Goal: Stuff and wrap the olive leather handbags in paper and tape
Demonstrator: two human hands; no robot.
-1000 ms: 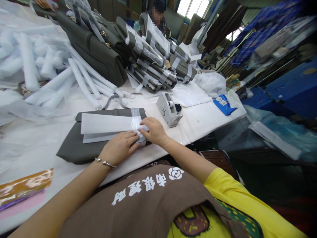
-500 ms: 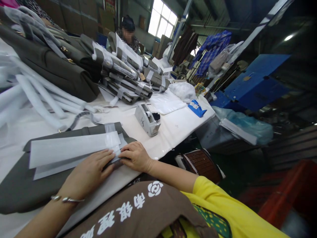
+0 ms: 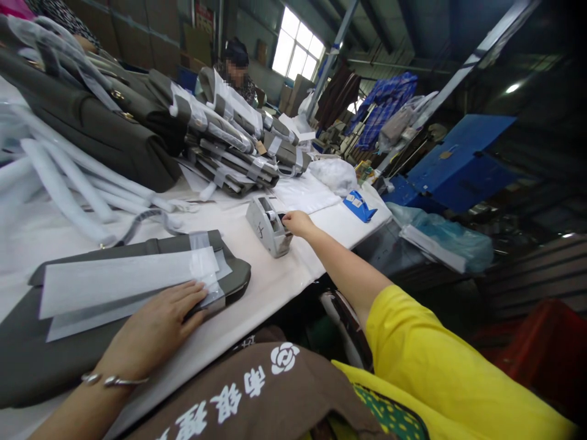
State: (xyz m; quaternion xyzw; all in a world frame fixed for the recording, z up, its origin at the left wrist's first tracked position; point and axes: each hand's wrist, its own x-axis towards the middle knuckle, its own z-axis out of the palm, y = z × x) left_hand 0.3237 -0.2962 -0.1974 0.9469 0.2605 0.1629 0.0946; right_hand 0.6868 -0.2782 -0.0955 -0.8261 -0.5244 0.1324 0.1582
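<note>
A dark olive-grey bag (image 3: 27, 354) lies flat on the white-covered table (image 3: 257, 305), its strap loop (image 3: 149, 214) beyond it. White paper sheets (image 3: 119, 275) rest on the bag, with clear tape (image 3: 202, 241) across their right end. My left hand (image 3: 151, 327) is spread flat over the bag's near side, fingertips touching the lower end of the tape. Out to the right, my right hand (image 3: 300, 224) pinches at the cutter end of a grey tape dispenser (image 3: 266, 229). The tape end between its fingers is too small to see clearly.
Wrapped dark bags (image 3: 224, 153) are piled at the back, beside a larger dark bag (image 3: 101, 128) and white foam tubes (image 3: 68, 177). A blue tape dispenser (image 3: 360, 206) stands near the table's right end. Another person (image 3: 236, 67) is behind the pile.
My right hand has left the bag's taped corner and moved right and away to the grey dispenser. My left hand stays on the bag.
</note>
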